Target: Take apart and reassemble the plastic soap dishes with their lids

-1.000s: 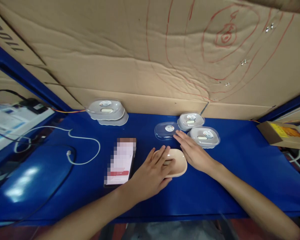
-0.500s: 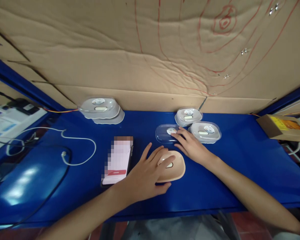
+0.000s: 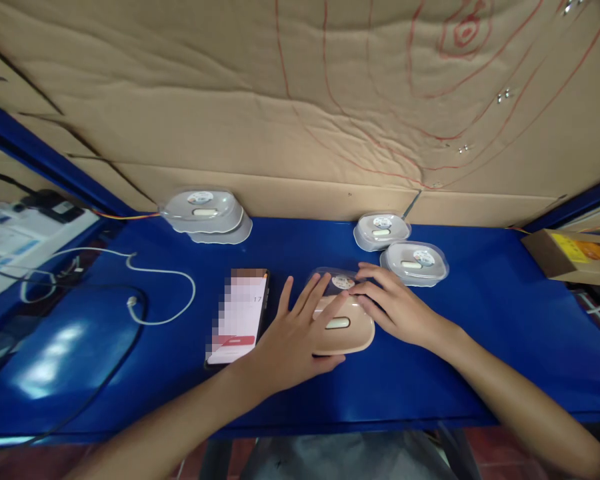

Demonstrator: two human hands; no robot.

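A beige oval tray [image 3: 347, 331] with a small white piece in its middle lies on the blue table [image 3: 480, 347]. My left hand [image 3: 293, 340] rests flat on the tray's left side, fingers spread. A clear plastic lid [image 3: 336, 279] with a round sticker sits at the tray's far edge, partly over it. My right hand [image 3: 397, 307] has its fingertips on that lid, fingers curled over its right side.
A phone [image 3: 239, 315] lies left of the tray. Two closed clear containers [image 3: 415, 261] stand behind my right hand, and a stack of them [image 3: 203, 208] at the back left. A white cable [image 3: 165, 293] loops at left. A cardboard box [image 3: 570, 257] sits at right.
My right hand has drawn the clear lid from behind the tray toward me, onto the tray's far edge. My left hand has stayed on the tray.
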